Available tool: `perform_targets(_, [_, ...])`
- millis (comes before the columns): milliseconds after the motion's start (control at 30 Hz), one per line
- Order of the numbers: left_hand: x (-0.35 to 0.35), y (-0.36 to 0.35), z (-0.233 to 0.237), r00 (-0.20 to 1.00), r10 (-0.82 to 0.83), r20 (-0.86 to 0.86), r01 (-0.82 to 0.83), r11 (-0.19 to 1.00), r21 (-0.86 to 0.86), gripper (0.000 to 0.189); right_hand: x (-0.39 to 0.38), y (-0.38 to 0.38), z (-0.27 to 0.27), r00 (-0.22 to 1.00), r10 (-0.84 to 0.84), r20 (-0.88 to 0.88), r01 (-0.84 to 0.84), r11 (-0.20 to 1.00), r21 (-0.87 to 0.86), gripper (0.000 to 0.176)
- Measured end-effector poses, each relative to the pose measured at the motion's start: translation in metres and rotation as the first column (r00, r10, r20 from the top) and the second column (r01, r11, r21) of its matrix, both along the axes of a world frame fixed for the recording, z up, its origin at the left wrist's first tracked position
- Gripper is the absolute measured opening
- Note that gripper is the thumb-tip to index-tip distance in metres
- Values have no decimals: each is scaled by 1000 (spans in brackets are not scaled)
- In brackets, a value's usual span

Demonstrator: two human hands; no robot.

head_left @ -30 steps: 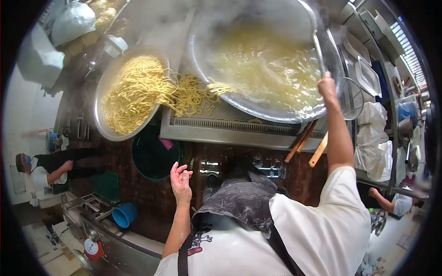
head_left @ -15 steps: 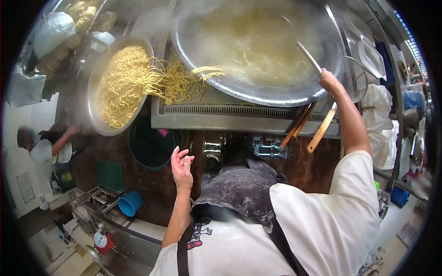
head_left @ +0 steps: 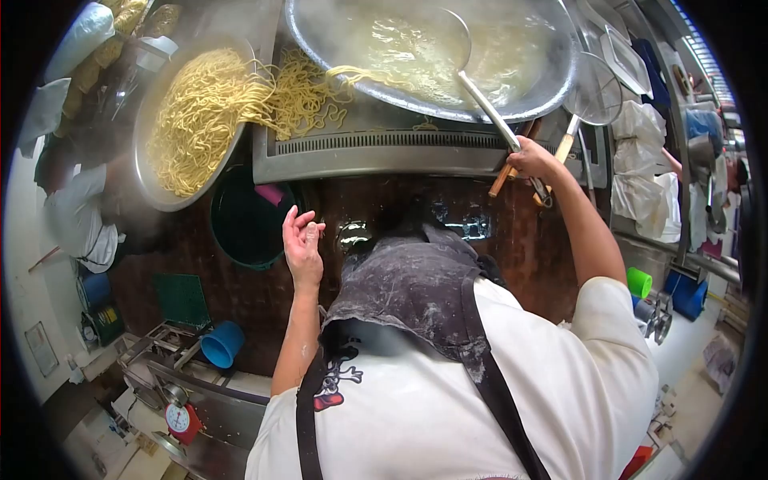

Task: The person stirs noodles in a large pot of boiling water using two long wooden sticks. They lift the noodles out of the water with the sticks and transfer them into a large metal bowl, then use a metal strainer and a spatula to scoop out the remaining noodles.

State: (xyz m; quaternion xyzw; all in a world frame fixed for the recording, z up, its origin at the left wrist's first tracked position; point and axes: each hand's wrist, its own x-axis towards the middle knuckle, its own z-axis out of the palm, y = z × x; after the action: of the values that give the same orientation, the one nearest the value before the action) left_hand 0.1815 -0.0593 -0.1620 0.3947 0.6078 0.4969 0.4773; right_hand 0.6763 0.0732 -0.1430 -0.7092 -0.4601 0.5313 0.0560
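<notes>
My right hand (head_left: 534, 158) is closed round the metal handle of a long-handled skimmer (head_left: 490, 106). Its round rim lies at the surface of the bubbling liquid in a large steaming wok (head_left: 384, 94). My left hand (head_left: 303, 250) hangs in the air before my body, fingers apart, touching nothing. Left of the wok, a wide metal bowl (head_left: 145, 156) is heaped with yellow noodles (head_left: 200, 120). More noodles (head_left: 302, 100) spill onto the stove top, and a few strands hang over the wok's rim.
A wire strainer (head_left: 596, 90) with a wooden handle stands right of the wok. Wooden handles (head_left: 502, 181) jut past the stove edge (head_left: 384, 164). A dark green tub (head_left: 252, 232) stands below the noodle bowl. Another person (head_left: 80, 208) is at far left; a red scale (head_left: 182, 422) sits lower left.
My right hand has drawn the skimmer's handle down toward my body, and its round rim now shows. The whole view has shifted slightly. My left hand stays open.
</notes>
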Motion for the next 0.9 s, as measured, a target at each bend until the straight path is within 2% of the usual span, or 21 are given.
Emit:
perform_targets(33, [-4, -2, -1, 1000, -13, -9, 14, 1000, 9, 51, -12, -13, 9, 994, -64, -86, 63, 998, -14, 23])
perform_targets(167, [-19, -9, -7, 1000, -21, 22, 20, 999, 26, 52, -57, -47, 26, 959, -185, -215, 176, 983, -57, 17])
perform_targets(233, [-25, -13, -9, 999, -15, 43, 14, 1000, 28, 52, -81, -59, 32, 891, -283, -354, 253, 959, -128, 16])
perform_targets(267, [-28, -16, -8, 998, -15, 58, 13, 999, 30, 52, -93, -64, 38, 899, -256, -355, 237, 967, -97, 15])
perform_targets(367, [-37, -27, -9, 996, -4, 93, 1, 999, 35, 52, -131, -72, 52, 856, -329, -399, 310, 944, -113, 16])
perform_targets(500, [-48, -40, -7, 996, 17, 89, -21, 999, 45, 52, -192, -74, 68, 825, -266, -498, 269, 961, -68, 16])
perform_targets(567, [-51, -43, -3, 996, 9, 90, -14, 999, 48, 51, -237, -63, 78, 852, -145, -503, 199, 978, 55, 19])
perform_targets(633, [-50, -40, 1, 995, 5, 101, -13, 997, 76, 52, -281, -44, 70, 976, 63, -209, 5, 950, 312, 22])
perform_targets(700, [-47, -33, 9, 997, -3, 74, -4, 996, 88, 52, -317, -22, 37, 972, 230, 49, -203, 716, 668, 26])
perform_targets(733, [-45, -30, 11, 998, -10, 64, 4, 995, 104, 52, -335, -8, 40, 972, 231, 46, -200, 708, 677, 26])
perform_targets(800, [-42, -27, 16, 999, -12, 48, 7, 994, 108, 52, -356, 17, 42, 947, 251, 202, -321, 696, 642, 30])
perform_targets(833, [-40, -27, 16, 999, -12, 39, 8, 994, 105, 52, -353, 28, 41, 946, 252, 201, -322, 695, 643, 30])
perform_targets(900, [-38, -28, 17, 999, 2, 44, -6, 995, 101, 52, -346, 50, 41, 939, 181, 294, -332, 704, 628, 33])
